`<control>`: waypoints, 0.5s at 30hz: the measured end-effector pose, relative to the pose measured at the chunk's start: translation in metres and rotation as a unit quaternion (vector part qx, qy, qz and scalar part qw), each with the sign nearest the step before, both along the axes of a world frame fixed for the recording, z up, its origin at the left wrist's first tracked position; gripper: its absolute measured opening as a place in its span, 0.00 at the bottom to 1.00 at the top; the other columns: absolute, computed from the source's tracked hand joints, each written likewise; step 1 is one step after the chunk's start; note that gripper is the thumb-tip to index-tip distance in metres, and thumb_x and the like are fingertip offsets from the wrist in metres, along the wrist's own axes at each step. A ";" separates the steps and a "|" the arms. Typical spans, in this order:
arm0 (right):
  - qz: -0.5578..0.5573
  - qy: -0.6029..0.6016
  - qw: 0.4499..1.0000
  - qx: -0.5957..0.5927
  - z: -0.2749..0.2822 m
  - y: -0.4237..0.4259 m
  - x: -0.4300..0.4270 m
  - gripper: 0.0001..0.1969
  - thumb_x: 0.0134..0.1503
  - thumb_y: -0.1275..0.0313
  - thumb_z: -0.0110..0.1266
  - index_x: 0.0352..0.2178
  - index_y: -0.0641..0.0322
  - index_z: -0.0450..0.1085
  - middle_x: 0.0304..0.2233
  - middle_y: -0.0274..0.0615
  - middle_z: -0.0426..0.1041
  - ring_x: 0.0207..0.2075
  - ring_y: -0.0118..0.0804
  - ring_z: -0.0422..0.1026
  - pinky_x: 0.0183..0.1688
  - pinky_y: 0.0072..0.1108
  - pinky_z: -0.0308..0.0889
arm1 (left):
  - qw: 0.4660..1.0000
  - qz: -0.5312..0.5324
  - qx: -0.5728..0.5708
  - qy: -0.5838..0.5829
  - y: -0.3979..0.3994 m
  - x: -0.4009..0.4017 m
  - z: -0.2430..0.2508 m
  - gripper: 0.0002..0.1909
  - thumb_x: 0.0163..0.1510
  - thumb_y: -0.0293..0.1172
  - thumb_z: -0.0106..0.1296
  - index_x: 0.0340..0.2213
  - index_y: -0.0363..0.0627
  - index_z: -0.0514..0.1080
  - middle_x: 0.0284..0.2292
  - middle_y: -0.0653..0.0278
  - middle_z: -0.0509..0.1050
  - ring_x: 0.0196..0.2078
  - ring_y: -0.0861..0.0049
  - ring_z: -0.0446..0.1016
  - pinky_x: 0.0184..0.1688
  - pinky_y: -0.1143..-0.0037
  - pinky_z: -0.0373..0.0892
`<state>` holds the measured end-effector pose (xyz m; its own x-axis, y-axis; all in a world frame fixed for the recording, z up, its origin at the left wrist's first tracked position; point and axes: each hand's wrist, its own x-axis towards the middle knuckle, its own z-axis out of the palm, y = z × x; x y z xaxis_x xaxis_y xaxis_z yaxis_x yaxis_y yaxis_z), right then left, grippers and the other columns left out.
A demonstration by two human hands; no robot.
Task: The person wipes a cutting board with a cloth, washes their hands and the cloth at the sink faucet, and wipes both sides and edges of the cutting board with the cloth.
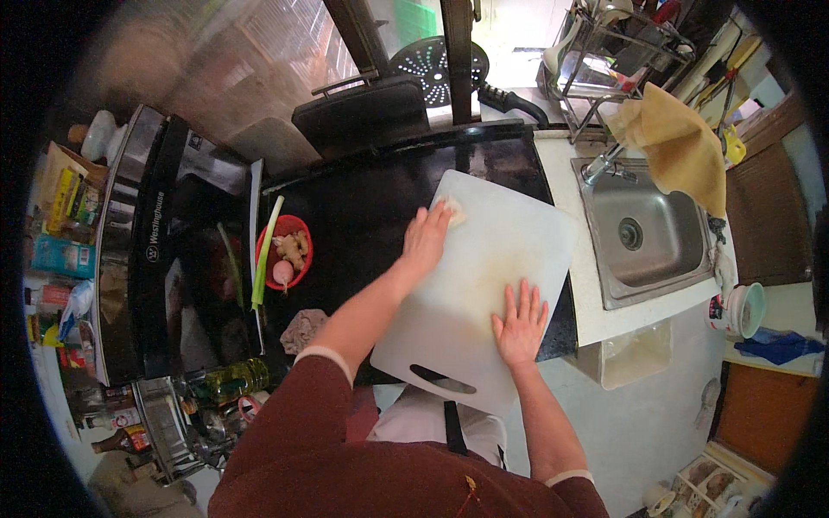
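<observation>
A large white plastic chopping board (479,246) lies at a slant on the black counter, its handle slot towards me. It overhangs the counter's front edge. My left hand (426,238) is at the board's far left edge, its fingers over a small pale beige pad (453,211), perhaps a scrubber or cloth; most of it is hidden. Flat on the right side of the board, fingers spread, rests my right hand (522,324), holding nothing. Faint yellowish stains mark the board's middle.
Left of the board stands a red basket (309,249) with ginger (295,249), a pinkish bulb (283,272) and a leek-like stalk (267,259) across it. A crumpled cloth (303,331) lies nearby. To the right is a steel sink (654,239), partly overhung by a tan cloth (680,149).
</observation>
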<state>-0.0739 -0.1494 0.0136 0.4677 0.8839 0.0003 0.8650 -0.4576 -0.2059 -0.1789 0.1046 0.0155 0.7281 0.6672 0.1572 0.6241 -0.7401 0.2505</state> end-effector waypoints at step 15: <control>-0.013 0.002 1.000 -0.003 -0.001 0.007 0.003 0.33 0.54 0.54 0.49 0.60 0.48 0.54 0.65 0.40 0.44 0.66 0.46 0.41 0.65 0.43 0.35 | 1.000 -0.001 -0.024 0.013 0.002 0.007 -0.002 0.21 0.49 0.20 0.44 0.47 0.44 0.68 0.52 0.59 0.65 0.43 0.61 0.66 0.43 0.67 0.69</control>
